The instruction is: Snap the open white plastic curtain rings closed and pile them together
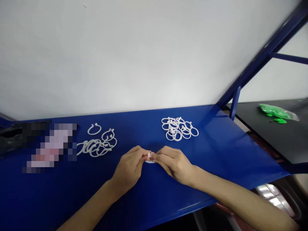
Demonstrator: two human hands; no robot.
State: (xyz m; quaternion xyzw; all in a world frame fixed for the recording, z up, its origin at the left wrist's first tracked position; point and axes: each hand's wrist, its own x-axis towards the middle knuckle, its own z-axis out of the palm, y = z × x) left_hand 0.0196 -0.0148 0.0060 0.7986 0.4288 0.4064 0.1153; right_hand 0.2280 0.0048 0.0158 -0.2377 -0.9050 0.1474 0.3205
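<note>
Both hands meet over the blue table, pinching one white plastic curtain ring [150, 162] between them. My left hand [130, 165] grips its left side with thumb and fingertips; my right hand [176, 162] grips the right side. A small white knob of the ring shows between the fingertips, and most of the ring is hidden by them. To the left lies a loose group of similar rings [96, 150], with gaps at their knobbed ends. One open ring [94, 129] lies apart behind them. Right of centre, a cluster of rings [177, 135] looks joined into full circles.
The blue table [144, 199] backs onto a pale wall. At the left are a black bag [11, 138] and a pixelated item [51, 146]. A blue metal frame [255, 61] rises at right. Beyond it, a green packet [274, 111] rests on a dark table.
</note>
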